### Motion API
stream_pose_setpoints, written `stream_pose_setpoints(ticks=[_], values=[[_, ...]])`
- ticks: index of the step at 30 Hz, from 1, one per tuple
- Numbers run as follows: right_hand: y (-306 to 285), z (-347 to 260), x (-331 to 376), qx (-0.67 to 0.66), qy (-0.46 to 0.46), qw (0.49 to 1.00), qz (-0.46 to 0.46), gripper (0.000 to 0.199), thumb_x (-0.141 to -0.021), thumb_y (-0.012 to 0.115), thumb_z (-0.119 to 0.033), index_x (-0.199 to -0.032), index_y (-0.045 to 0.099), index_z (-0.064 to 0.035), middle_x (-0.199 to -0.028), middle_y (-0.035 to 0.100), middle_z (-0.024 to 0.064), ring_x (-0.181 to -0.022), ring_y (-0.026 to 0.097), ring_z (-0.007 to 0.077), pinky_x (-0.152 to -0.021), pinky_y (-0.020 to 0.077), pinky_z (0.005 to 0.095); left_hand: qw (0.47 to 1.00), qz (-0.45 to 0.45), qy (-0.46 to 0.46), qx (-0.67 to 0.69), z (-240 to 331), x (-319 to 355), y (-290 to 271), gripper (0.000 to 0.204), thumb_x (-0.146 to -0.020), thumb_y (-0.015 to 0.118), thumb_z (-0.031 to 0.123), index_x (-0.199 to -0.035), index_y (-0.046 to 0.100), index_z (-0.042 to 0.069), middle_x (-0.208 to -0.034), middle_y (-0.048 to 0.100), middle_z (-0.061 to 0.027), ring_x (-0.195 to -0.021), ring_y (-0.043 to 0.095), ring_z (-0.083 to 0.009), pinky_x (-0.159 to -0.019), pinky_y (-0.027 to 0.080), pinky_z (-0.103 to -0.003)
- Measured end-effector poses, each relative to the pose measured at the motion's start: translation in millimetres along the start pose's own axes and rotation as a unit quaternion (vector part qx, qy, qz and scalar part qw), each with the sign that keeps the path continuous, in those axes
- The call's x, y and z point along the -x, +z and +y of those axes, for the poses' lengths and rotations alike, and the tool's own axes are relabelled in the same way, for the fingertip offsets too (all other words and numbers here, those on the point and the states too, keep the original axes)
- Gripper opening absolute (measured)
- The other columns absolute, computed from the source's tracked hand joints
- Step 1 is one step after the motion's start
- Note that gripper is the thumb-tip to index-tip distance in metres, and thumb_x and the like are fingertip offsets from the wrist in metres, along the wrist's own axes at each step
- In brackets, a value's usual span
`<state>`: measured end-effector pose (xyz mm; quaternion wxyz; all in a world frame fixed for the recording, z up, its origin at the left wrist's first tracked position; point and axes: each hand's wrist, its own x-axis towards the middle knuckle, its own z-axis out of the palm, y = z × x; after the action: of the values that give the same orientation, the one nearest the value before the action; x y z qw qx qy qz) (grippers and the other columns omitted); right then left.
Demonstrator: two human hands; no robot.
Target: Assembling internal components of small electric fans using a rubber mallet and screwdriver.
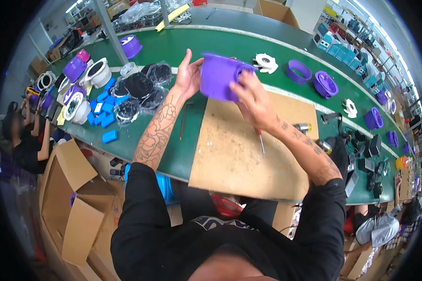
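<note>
Above the far part of a brown cardboard sheet (239, 159) I hold up a purple round plastic housing (218, 77), tilted and slightly blurred. My right hand (255, 100) grips its right side, fingers bent over the edge. At its left side is my left hand (188, 77), thumb stretched upward and palm toward the housing; the other fingertips are partly hidden behind it. Below my right wrist a red-handled screwdriver (261, 140) shows on the sheet, its upper end covered. A thin dark rod (184, 122) lies left of the sheet.
Blue blocks (101, 110) and plastic-wrapped black discs (138, 85) crowd the green bench's left. Purple rings (298, 71) and white fan-shaped parts (266, 62) stand along its far side. Black adapters (373, 146) heap at right. An open carton (75, 187) sits lower left. Other people work at both sides.
</note>
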<state>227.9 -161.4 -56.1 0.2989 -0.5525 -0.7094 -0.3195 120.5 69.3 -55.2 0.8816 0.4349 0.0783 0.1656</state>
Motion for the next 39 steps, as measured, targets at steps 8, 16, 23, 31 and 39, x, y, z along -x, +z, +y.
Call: stream_pose_setpoints(ticks=[8,16,23,31,39], values=[[-86.2,-117.0,94.5,0.058,-0.145,0.978,-0.141,0.041,-0.082,0.058,-0.015,-0.122,0.062,-0.0066,-0.127,0.057,0.0117,-0.124,0.054,0.0244,-0.110,0.0387,0.0534,0.993,0.031,0.101,-0.057,-101.9,143.7,28.7,0.035,-0.098,0.052,0.028,-0.120,0.057,0.001,-0.114,0.065,-0.0103,-0.106,0.061,-0.0164,-0.096,0.047,-0.033],[-129.9,-134.7,107.2,-0.020,0.211,0.940,-0.269,0.023,-0.079,0.065,-0.012,-0.099,0.065,-0.0009,-0.097,0.069,0.0155,-0.092,0.067,0.0338,-0.078,0.0548,0.0400,0.958,0.101,0.080,-0.256,-96.1,179.1,27.4,0.038,-0.099,0.058,0.021,-0.127,0.056,-0.004,-0.121,0.062,-0.0112,-0.107,0.059,-0.0138,-0.096,0.046,-0.027],[-33.3,-53.2,74.9,-0.003,0.467,0.849,-0.245,0.036,-0.089,0.061,-0.035,-0.097,0.068,-0.0011,-0.092,0.069,0.0220,-0.085,0.068,0.0391,-0.074,0.0536,0.0469,0.907,0.194,0.178,-0.328,-96.3,216.9,47.4,0.034,-0.100,0.056,0.019,-0.127,0.057,-0.002,-0.124,0.061,-0.0104,-0.115,0.057,-0.0169,-0.098,0.046,-0.030],[-41.4,-33.4,39.0,-0.090,0.471,0.874,-0.075,0.035,-0.089,0.066,-0.031,-0.099,0.062,0.0024,-0.083,0.068,0.0202,-0.074,0.069,0.0329,-0.069,0.0544,0.0428,0.912,0.180,0.218,-0.297,-62.8,256.9,65.8,0.031,-0.098,0.060,0.014,-0.123,0.060,-0.005,-0.117,0.065,-0.0128,-0.109,0.061,-0.0174,-0.096,0.049,-0.031],[-63.9,-89.7,9.4,-0.326,0.329,0.886,0.029,0.025,-0.093,0.065,-0.012,-0.107,0.052,0.0043,-0.080,0.065,0.0106,-0.067,0.066,0.0148,-0.055,0.0543,0.0268,0.915,0.079,0.249,-0.308,-64.7,193.1,116.0,0.046,-0.095,0.064,0.011,-0.133,0.050,-0.010,-0.128,0.059,-0.0215,-0.118,0.059,-0.0239,-0.103,0.046,-0.034]])
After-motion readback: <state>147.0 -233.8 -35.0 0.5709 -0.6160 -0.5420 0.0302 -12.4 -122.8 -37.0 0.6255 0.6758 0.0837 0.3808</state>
